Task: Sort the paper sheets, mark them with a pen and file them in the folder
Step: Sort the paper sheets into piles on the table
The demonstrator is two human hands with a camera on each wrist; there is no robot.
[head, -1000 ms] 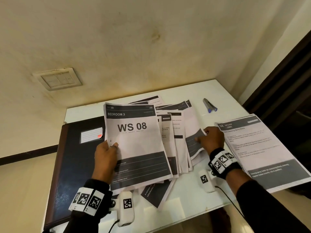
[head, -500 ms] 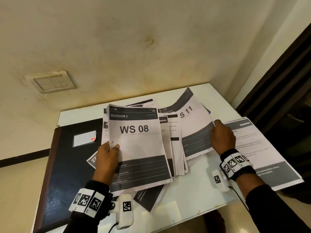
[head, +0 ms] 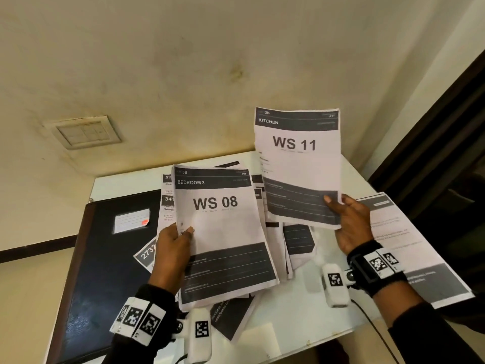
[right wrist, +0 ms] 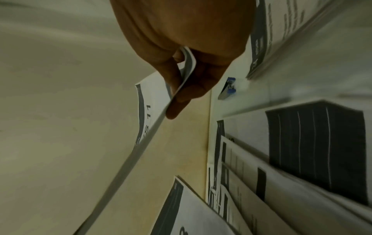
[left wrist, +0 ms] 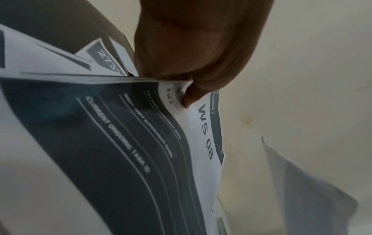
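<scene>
My left hand (head: 174, 244) grips a stack of sheets by its left edge, thumb on the top sheet "WS 08" (head: 223, 232), also seen in the left wrist view (left wrist: 207, 138). My right hand (head: 349, 222) pinches the lower right corner of the sheet "WS 11" (head: 298, 164) and holds it upright above the table; the right wrist view shows the thumb and fingers (right wrist: 177, 109) clamped on that paper's edge. More sheets (head: 296, 240) lie fanned on the white table (head: 294, 319). A dark folder (head: 105, 258) lies closed at the left. The pen (right wrist: 228, 89) lies by the wall.
A separate pile of sheets (head: 409, 248) lies at the table's right edge, partly overhanging. A wall switch plate (head: 84, 132) is on the wall at the left. A dark door frame (head: 433, 132) stands close on the right.
My right hand has pulled the "WS 11" sheet out of the fanned pile and lifted it upright. My left hand keeps its grip on the "WS 08" stack.
</scene>
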